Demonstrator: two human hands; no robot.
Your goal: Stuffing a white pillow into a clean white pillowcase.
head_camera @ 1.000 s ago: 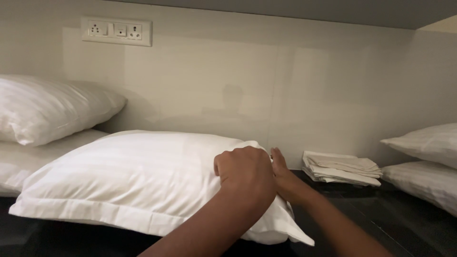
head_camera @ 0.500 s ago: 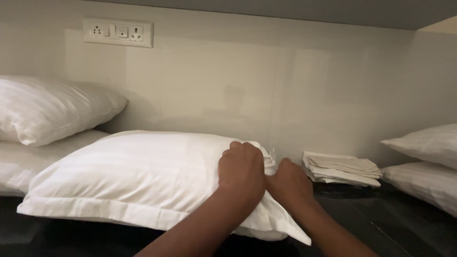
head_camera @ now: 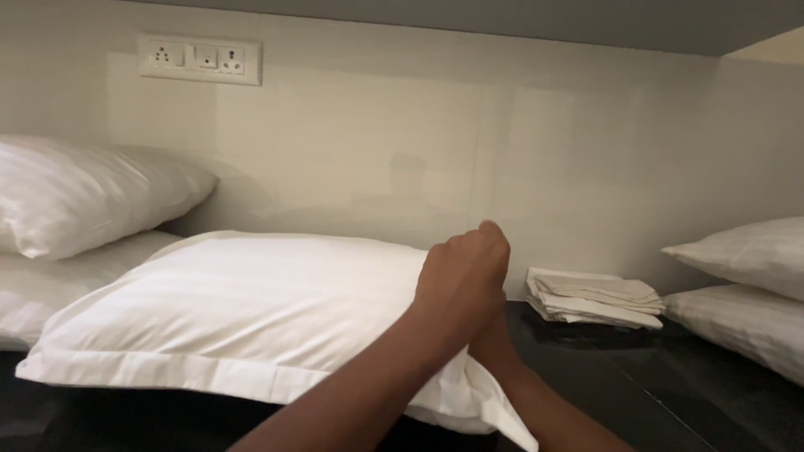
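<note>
— What are the two hands doing from where you stand?

— The left hand (head_camera: 463,276) is curled into a loose fist, gripping the right end of the plump white striped cotton pillow (head_camera: 243,322) lying flat on the dark glossy counter (head_camera: 620,385). The right hand (head_camera: 490,339) sits just beneath it, mostly hidden; I cannot tell whether its fingers are closed on the fabric.

— And the pillow itself?

— It stretches away to the left of the hands, its flanged case edge hanging loose just below them.

— Anything else about?

— To the right of the hands, a small stack of folded cream cloths (head_camera: 590,297) by the wall, then two more white pillows (head_camera: 745,289) stacked. Far to the left, another pair of stacked white pillows (head_camera: 79,201). Up on the wall, a white socket panel (head_camera: 199,59).
</note>
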